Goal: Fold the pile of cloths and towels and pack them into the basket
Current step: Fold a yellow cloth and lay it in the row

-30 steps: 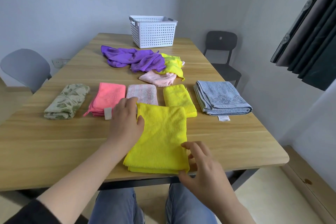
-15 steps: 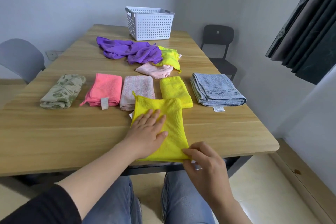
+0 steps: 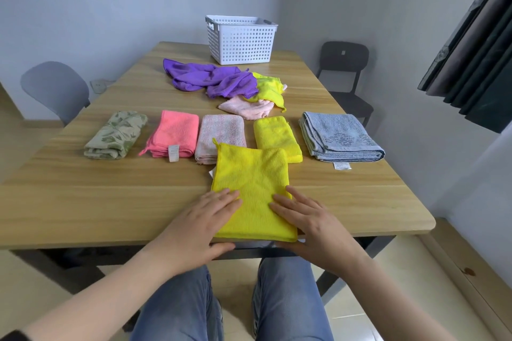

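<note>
Yellow cloth (image 3: 253,188) folded on table (image 3: 83,196); both hands flat, fingers spread, pressing near corners.

I count six folded cloths: five in a row beyond my hands — green leafy (image 3: 116,135), coral (image 3: 174,134), pale pink (image 3: 220,137), small yellow (image 3: 277,137), blue towel (image 3: 340,137) — plus one yellow cloth (image 3: 253,185) under both palms. Unfolded pile further out: looks like three, purple (image 3: 210,79), yellow-green (image 3: 270,88), pink (image 3: 246,108); overlaps could hide more. One basket (image 3: 241,40). Two chairs.
</note>
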